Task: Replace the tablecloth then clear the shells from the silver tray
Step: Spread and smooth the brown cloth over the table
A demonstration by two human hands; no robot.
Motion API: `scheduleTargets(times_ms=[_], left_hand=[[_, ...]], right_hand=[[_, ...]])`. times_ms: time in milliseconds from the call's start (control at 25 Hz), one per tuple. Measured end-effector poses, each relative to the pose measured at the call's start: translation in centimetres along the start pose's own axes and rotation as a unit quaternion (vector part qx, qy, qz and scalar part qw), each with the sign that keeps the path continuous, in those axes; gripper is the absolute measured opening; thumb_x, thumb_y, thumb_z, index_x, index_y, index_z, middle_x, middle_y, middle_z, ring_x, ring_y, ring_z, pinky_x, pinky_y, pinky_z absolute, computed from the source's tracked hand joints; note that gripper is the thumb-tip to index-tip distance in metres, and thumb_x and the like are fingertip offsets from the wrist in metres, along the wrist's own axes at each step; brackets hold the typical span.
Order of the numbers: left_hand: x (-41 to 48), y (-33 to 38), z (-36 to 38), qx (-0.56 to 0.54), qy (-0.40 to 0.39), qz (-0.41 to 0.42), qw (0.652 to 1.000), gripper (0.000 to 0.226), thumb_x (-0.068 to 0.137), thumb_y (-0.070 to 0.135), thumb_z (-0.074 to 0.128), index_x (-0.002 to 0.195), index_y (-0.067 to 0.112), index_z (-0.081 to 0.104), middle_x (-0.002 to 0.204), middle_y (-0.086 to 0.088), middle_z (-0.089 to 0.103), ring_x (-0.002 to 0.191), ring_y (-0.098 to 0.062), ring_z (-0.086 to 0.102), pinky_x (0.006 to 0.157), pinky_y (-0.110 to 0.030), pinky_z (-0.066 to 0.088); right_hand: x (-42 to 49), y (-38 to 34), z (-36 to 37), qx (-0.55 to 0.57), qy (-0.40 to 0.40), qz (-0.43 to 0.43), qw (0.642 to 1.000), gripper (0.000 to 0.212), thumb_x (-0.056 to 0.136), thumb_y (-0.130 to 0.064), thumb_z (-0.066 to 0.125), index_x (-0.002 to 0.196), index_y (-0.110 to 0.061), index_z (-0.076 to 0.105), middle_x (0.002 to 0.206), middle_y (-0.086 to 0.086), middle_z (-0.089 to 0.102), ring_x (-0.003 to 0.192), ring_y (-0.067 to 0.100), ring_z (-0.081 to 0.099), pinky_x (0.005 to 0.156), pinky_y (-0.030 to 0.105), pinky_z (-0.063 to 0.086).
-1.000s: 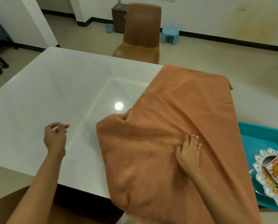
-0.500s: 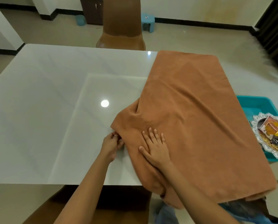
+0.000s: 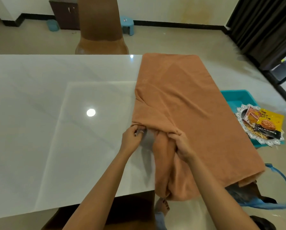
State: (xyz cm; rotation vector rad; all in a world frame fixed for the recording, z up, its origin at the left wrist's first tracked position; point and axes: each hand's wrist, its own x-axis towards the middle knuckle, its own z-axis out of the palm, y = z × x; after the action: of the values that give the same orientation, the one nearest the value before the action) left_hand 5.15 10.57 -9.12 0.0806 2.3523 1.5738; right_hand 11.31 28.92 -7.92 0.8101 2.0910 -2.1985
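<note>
Presently, both hands are seen at the near-left edge of the tablecloth (image 3: 180, 90), an orange-brown cloth that is spread over the right part of the glossy white tabletop (image 3: 39, 113) and is draped over its near and right edges. The left hand (image 3: 132, 138) is reached forward from the lower middle of the view, with the forearm stretched diagonally over the tabletop and the back of the hand turned up. Its fingers are curled, and the cloth's edge is pinched between thumb and fingertips where a fold is gathered. The right hand (image 3: 180, 143) is set just beside it, with a small patch of bare tabletop left between the two. Its knuckles are raised, its fingers are bent tightly, and a bunched ridge of the cloth is gripped in them, so that creases are drawn toward that hand. The right forearm is laid over the part of the cloth that hangs off the near edge. Off to the right, beyond the cloth, the silver tray (image 3: 279, 141) is seen resting across the near rim of a teal tub (image 3: 235, 97). A yellow packet (image 3: 270, 122) marked ALMONDS and an orange packet (image 3: 251, 116) are lying on it, and pale shells (image 3: 252, 132) are partly visible beneath them. A brown chair (image 3: 100, 30) is placed at the far side of the tabletop, with a blue stool (image 3: 127, 24) behind it. A foot (image 3: 162, 205) is seen below the near edge, and a blue strap (image 3: 283, 185) is looped on the floor at the lower right.
</note>
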Motion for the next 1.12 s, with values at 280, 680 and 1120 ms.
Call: scheduleTargets(times_ms=[280,680,1120], left_hand=[[-1.2,-3.1,2.0,-0.003,-0.048,-0.038,0.998,0.053,0.089,0.014,0.061,0.140,0.017,0.044,0.132,-0.002,0.053,0.120,-0.016,0.052,0.093,-0.019,0.039],[-1.3,-1.3,6.3,-0.145,-0.118,-0.117,0.975,0.030,0.091,0.039,0.061,0.098,0.010,0.064,0.091,-0.005,0.070,0.078,-0.014,0.069,0.069,-0.025,0.058],[-1.5,-1.6,-2.7,0.229,-0.030,0.114,0.966,0.031,0.097,0.033,0.050,0.077,0.014,0.063,0.067,-0.001,0.062,0.062,-0.015,0.058,0.057,-0.029,0.043]], right_hand=[[-1.4,4.0,-4.1,-0.461,0.256,-0.099,0.844,0.044,0.089,-0.021,0.056,0.127,-0.001,0.048,0.123,0.022,0.050,0.108,0.037,0.050,0.089,0.043,0.042],[-5.2,4.9,0.7,-0.281,0.133,-0.200,0.929,0.020,0.082,-0.003,0.065,0.081,-0.023,0.064,0.081,-0.008,0.063,0.080,0.008,0.059,0.071,0.016,0.045],[-2.8,10.1,-3.2,-0.587,0.065,-0.097,0.801,0.084,0.080,-0.078,0.004,0.151,-0.034,0.000,0.157,-0.010,-0.008,0.147,0.013,-0.008,0.115,0.043,-0.011]])
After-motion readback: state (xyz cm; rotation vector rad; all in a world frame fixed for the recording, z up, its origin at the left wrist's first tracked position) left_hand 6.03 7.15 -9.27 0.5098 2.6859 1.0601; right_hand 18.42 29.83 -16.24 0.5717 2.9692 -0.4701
